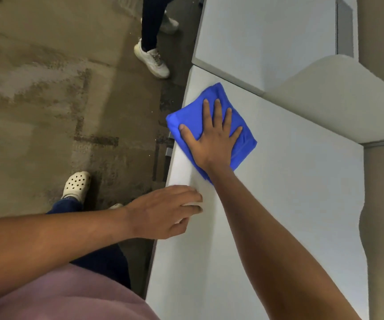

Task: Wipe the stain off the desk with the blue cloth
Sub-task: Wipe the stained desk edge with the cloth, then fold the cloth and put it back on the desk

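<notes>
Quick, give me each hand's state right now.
Left hand: open, fingers resting on the desk edge, holding nothing.
Right hand: open, palm pressed flat on the blue cloth.

The blue cloth (211,128) looks like soft, matt microfibre with a fine nap and a stitched hem along its edge. The surface (290,204) under it is a smooth, pale laminate with a faint satin sheen and no visible grain. Left of the surface, the floor (48,100) is rough, mottled carpet, worn in patches. On it, a perforated clog (77,184) looks like matt moulded foam.
</notes>
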`<state>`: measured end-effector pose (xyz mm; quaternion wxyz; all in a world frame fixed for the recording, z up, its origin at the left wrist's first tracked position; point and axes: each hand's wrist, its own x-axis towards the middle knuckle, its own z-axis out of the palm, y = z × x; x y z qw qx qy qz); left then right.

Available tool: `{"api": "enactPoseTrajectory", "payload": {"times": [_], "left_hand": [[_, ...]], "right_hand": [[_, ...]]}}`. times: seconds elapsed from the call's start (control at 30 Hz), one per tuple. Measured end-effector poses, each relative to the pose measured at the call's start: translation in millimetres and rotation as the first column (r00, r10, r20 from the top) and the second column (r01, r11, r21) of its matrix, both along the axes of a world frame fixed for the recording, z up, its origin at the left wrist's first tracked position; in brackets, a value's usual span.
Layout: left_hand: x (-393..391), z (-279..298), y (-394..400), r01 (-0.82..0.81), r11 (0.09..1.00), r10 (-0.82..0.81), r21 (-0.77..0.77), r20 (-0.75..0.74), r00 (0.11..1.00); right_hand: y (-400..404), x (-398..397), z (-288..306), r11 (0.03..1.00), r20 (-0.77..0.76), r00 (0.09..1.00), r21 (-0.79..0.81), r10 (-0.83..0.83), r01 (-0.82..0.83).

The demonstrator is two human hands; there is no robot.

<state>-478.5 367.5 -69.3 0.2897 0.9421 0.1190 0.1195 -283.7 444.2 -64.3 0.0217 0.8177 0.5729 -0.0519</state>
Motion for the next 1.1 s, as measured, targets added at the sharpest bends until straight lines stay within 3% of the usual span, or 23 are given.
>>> {"api": "enactPoseTrajectory", "payload": {"times": [0.07,0.13,0.27,0.47,0.57,0.63,0.73,0.87,0.97,1.1], "left_hand": [[-18,5,10,-0.017,0.999,0.013,0.049,0.071,0.997],[-33,8,26,-0.069,0.977,0.06,0.202,0.049,0.997],[-36,7,69,-0.223,0.839,0.247,0.496,0.018,0.969],[-18,9,123,-0.011,0.736,0.122,0.677,-0.117,0.986],[-10,24,137,0.064,0.75,0.037,0.658,-0.139,0.99],[-6,36,146,0.103,0.786,-0.041,0.609,-0.115,0.993],[1,55,156,0.141,0.876,-0.14,0.461,-0.037,0.99],[25,92,172,0.058,0.997,-0.056,-0.041,0.045,0.997],[56,125,195,-0.057,0.943,0.072,-0.329,0.034,0.997],[110,162,233,-0.054,0.775,0.064,-0.629,-0.007,0.998]], "right_hand": [[-19,-4,0,1.0,-0.013,1.0,0.001,0.013,-0.013],[-37,-4,0,1.0,-0.032,0.999,0.001,0.029,-0.029],[-56,1,5,0.997,-0.115,0.991,-0.028,0.067,-0.07],[-47,5,36,0.999,-0.479,0.877,-0.039,-0.039,0.023],[-71,-6,47,0.999,-0.36,0.933,0.047,0.01,0.007],[-91,-19,51,0.994,-0.337,0.941,0.104,0.014,0.023],[-116,-32,59,0.975,-0.476,0.878,0.171,-0.042,0.14],[-141,-24,74,0.956,-0.566,0.81,0.12,-0.155,0.267],[-152,1,96,0.909,-0.652,0.715,0.094,-0.252,0.406],[-144,44,140,0.855,-0.782,0.563,0.077,-0.268,0.514]]}}
